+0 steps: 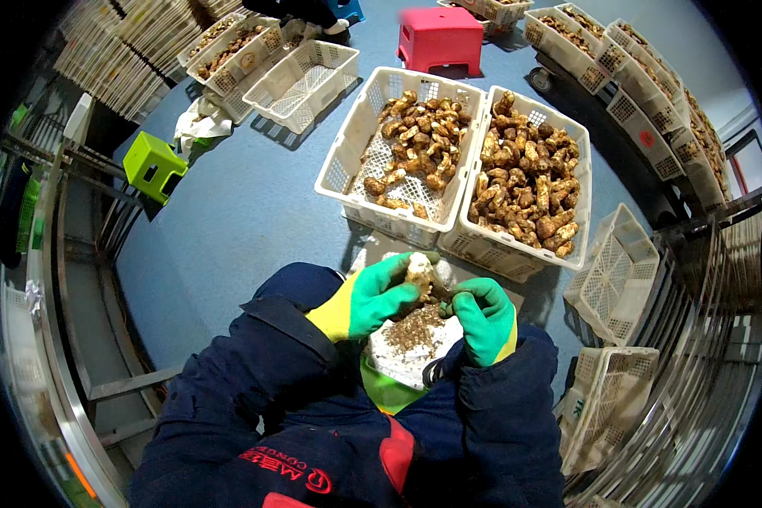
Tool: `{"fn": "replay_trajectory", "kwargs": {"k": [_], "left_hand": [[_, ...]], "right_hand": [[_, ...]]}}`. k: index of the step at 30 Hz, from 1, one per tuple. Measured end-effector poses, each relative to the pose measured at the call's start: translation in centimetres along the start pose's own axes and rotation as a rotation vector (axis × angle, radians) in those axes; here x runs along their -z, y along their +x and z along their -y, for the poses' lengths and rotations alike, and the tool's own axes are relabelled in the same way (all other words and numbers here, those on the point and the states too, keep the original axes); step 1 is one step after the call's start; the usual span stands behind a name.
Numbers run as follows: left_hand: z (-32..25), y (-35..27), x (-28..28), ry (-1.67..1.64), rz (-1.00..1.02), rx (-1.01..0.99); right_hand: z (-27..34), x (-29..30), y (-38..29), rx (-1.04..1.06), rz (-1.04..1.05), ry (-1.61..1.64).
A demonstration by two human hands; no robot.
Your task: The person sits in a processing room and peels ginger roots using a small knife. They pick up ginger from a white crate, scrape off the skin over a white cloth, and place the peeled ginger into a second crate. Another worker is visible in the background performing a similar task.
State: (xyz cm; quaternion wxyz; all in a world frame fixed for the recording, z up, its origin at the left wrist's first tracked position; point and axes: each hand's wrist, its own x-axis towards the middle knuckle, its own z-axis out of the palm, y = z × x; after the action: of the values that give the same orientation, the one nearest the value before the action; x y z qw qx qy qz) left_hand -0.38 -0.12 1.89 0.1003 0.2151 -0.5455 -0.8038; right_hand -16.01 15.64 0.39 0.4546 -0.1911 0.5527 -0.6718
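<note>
My left hand [379, 297], in a green and yellow rubber-coated glove, grips a mushroom [420, 272] with a pale end upward and a brown, soiled stem. My right hand [484, 317], gloved alike, is pinched close beside the mushroom's lower end. Between its fingertips is a small thin dark tool [446, 294], mostly hidden, so its kind is unclear. Below both hands, a white cloth or bag [406, 365] lies over a green container [384, 388] between my legs. Crumbs of dark soil [417, 327] are heaped on the white material.
Ahead stand a partly filled white plastic crate [338, 168] of mushrooms and a fuller crate [583, 209]. A red stool [441, 38] is behind them. Other crates [616, 273] and metal racks line the right. A green stool [152, 166] stands left; another person's hand [338, 26] shows beyond.
</note>
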Motion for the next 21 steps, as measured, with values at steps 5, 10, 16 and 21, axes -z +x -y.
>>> {"fn": "replay_trajectory", "kwargs": {"k": [5, 10, 16, 21], "left_hand": [[-5.2, 4.5, 5.4, -0.001, -0.319, -0.268], [-6.2, 17.8, 11.5, 0.428, -0.303, -0.146], [10.1, 26.3, 17.6, 1.346, -0.319, -0.073], [10.8, 28.2, 18.8, 1.580, -0.098, -0.075]], "right_hand": [[-0.3, 0.0, 0.5, -0.049, -0.006, -0.176], [-1.6, 0.1, 0.9, -0.074, 0.203, -0.298], [-3.4, 2.1, 1.2, 0.101, 0.486, -0.770], [-3.3, 3.3, 1.1, 0.135, 0.461, -0.842]]}}
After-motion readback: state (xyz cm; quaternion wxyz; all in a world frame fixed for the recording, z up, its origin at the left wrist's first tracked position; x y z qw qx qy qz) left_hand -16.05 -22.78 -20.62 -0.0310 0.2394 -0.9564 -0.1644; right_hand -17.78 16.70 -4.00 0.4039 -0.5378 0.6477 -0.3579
